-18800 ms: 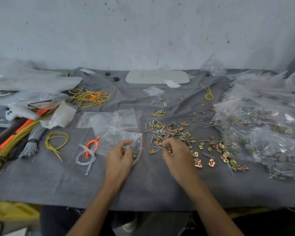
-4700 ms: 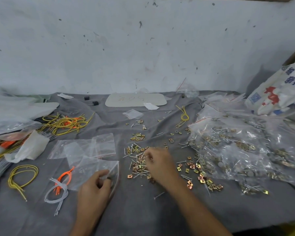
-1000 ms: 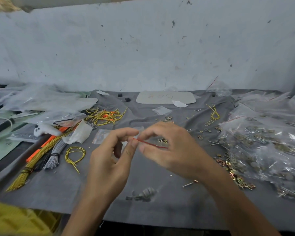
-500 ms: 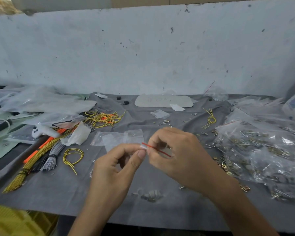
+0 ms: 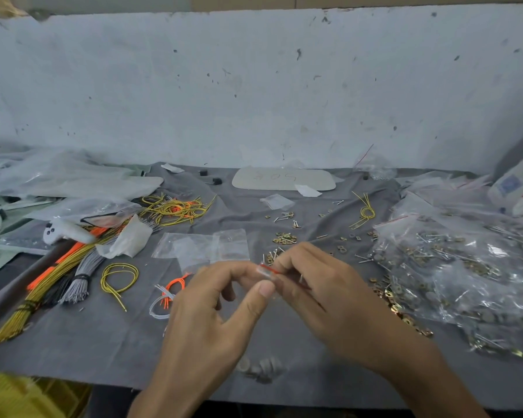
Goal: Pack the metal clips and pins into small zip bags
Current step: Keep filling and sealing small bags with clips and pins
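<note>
I hold a small clear zip bag (image 5: 264, 273) with a red seal strip up off the table, pinched along its top between my left hand (image 5: 215, 309) and my right hand (image 5: 323, 294). Its lower end hangs below my hands with metal pieces (image 5: 261, 368) in it, blurred. Loose brass clips and steel pins (image 5: 284, 238) lie scattered on the grey cloth (image 5: 103, 342) behind my hands. Empty zip bags (image 5: 203, 247) lie flat to the left of them.
A heap of filled bags (image 5: 465, 267) covers the right side. Bundles of yellow, orange and grey wire (image 5: 73, 273) lie at left, with a yellow wire loop (image 5: 120, 276) and an orange and white tie bundle (image 5: 168, 292). A white plate (image 5: 284, 179) rests by the wall.
Earlier I was picking clips from the pile beside the open bag. In the last second both hands hold the raised bag, and my fingers have slid closer together along its red seal.
</note>
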The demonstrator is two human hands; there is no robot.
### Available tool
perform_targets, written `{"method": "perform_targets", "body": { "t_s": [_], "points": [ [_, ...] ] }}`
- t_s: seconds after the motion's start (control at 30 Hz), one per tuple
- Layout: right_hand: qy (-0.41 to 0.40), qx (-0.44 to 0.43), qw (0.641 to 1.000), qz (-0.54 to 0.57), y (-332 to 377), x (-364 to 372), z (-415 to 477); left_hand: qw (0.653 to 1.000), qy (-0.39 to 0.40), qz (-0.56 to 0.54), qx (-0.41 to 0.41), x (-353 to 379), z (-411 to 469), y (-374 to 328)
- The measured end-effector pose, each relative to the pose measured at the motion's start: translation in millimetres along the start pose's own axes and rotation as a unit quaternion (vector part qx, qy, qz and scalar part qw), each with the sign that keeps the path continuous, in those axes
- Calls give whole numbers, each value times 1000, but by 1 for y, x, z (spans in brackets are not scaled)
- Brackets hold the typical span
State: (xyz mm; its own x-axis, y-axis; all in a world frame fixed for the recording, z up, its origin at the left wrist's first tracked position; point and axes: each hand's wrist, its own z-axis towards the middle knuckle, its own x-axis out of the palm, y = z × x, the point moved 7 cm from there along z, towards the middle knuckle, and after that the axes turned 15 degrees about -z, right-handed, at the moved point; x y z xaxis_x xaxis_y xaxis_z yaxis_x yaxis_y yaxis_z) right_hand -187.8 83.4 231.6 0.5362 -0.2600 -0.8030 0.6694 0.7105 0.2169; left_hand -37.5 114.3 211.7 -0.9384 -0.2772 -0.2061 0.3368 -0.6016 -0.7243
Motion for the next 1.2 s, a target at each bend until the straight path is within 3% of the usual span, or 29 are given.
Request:
{"method": "perform_targets", "body": {
  "t_s": [0.2,0.37,0.6,0.93,1.2],
  "points": [
    [-14,-15,999,33,4,-8,-2,998,-2,-61,23,-1,2,-4],
    [-8,-8,1000,29,-6,-18,-9,988,-103,-115,9,-25,-1,1],
    [-52,13,998,24,-23,-26,-22,980,-145,-138,-6,-24,-5,7],
    [-109,73,991,7,-50,-34,-45,974,-111,-188,-62,6,-7,32],
    [-98,65,993,-1,-60,-39,-51,970,-28,-216,-103,27,-1,35]
  ]
}}
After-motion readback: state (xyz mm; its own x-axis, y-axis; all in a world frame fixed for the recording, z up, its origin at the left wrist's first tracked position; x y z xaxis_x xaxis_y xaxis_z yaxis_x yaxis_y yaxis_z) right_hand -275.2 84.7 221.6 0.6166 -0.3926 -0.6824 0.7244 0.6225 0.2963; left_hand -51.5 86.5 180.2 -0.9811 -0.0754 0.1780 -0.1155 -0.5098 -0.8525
